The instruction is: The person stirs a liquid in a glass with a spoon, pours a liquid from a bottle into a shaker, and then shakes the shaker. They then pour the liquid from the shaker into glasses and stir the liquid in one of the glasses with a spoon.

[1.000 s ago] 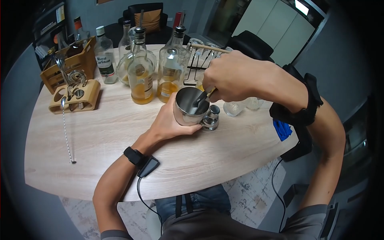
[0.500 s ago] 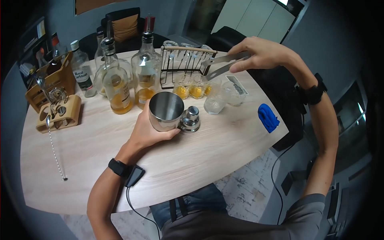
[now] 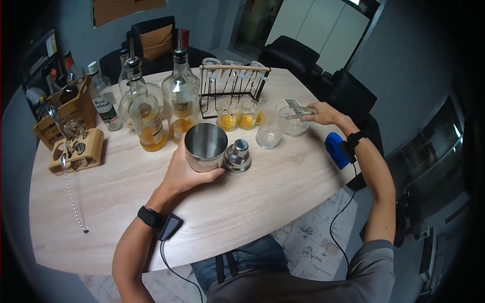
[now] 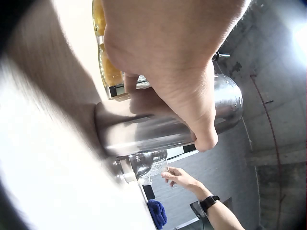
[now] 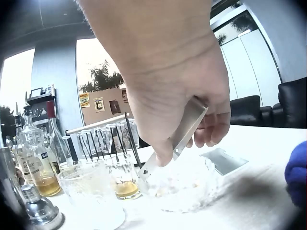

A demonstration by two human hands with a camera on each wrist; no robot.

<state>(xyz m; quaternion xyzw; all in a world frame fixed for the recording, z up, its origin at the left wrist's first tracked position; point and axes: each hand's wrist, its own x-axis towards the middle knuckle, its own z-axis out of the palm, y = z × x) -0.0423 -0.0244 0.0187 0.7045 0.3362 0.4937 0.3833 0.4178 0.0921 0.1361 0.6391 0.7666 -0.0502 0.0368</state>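
Note:
My left hand (image 3: 177, 169) grips an upright steel shaker tin (image 3: 204, 160) from its left side, thumb across the front. The tin's mouth faces up in the head view, and its bare inner wall shows. Close to its right stands the shaker's domed top (image 3: 237, 157). Over at the right, my right hand (image 3: 326, 113) pinches metal tongs (image 5: 186, 127) between thumb and fingers. The tongs' tips reach down over a clear glass bowl (image 3: 297, 128), whose pale contents are washed out in the right wrist view. A textured glass (image 3: 268, 138) stands just left of the bowl.
Several glasses with amber liquid (image 3: 246, 120) stand before a wire rack (image 3: 235, 68). Spouted bottles (image 3: 146, 118) rise behind the tin. A wooden bar-tool stand (image 3: 91, 156) and a twisted bar spoon (image 3: 73, 202) are at left, a blue cloth (image 3: 334, 149) near the right edge.
My right hand has lifted the tongs out of the tin, swung right and lowered them to the glass bowl. My left hand still holds the tin beside the domed top.

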